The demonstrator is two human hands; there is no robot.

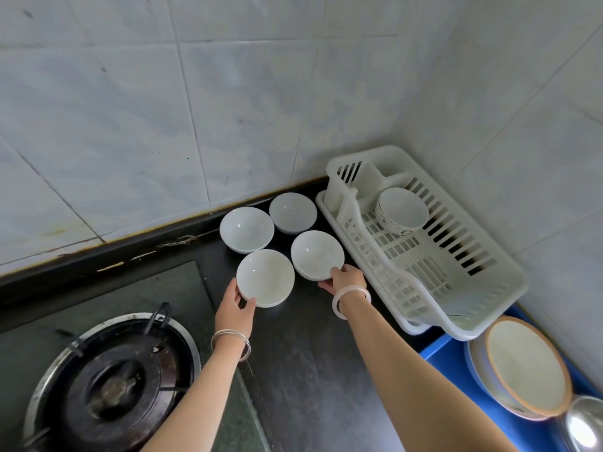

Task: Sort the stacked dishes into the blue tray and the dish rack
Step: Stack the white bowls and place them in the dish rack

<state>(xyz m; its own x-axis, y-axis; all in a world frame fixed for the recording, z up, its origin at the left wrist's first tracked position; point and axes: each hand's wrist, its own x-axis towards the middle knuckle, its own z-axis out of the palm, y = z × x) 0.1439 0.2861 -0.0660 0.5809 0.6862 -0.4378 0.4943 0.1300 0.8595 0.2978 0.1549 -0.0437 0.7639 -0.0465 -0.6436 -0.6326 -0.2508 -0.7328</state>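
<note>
Several white bowls stand on the dark counter near the wall. My left hand (235, 306) grips the near-left bowl (265, 277) by its rim. My right hand (344, 278) grips the near-right bowl (317, 254) at its front edge. Two more bowls sit behind, a left one (246, 229) and a right one (292, 212). The white dish rack (483, 300) stands to the right and holds one patterned bowl (402, 211) on its side. The blue tray (439, 352) lies at the lower right with stacked plates (525, 367) leaning in it.
A gas burner (114, 383) sits on the stove at the lower left. Tiled walls close off the back and the right side. A metal utensil (585, 425) shows at the bottom right corner. Bare dark counter (310, 370) lies between my arms.
</note>
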